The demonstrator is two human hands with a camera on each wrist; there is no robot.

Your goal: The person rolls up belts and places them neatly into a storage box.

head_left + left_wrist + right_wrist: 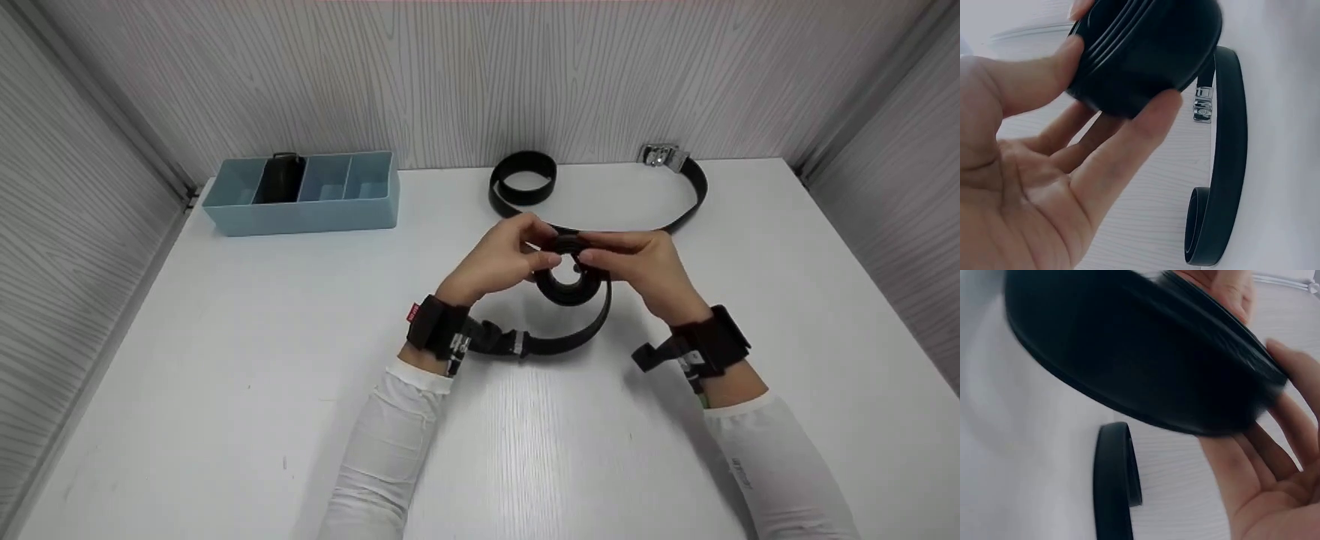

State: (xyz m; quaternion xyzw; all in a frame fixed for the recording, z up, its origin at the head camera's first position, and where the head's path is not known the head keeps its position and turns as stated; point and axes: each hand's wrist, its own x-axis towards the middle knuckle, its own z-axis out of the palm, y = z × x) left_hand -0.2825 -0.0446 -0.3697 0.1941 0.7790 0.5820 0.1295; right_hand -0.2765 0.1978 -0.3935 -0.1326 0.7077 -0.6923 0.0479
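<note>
A black belt (564,294) is wound into a coil, held up between both hands over the middle of the table. My left hand (496,259) pinches its left upper side between thumb and fingers. From the right, my right hand (646,266) grips the coil's upper side the same way. The belt's loose tail (570,343) curves down and left, passing behind the left wrist. In the left wrist view, stacked layers show along the edge of the coiled belt (1168,45). Its broad outer face (1129,354) fills the upper part of the right wrist view.
Behind the hands lies another black belt (694,187), one end coiled, the other with a silver buckle (661,156). A light blue divided box (300,220) stands at the back left, holding a black rolled item (280,180) in one compartment. The back wall (450,82) borders the white table.
</note>
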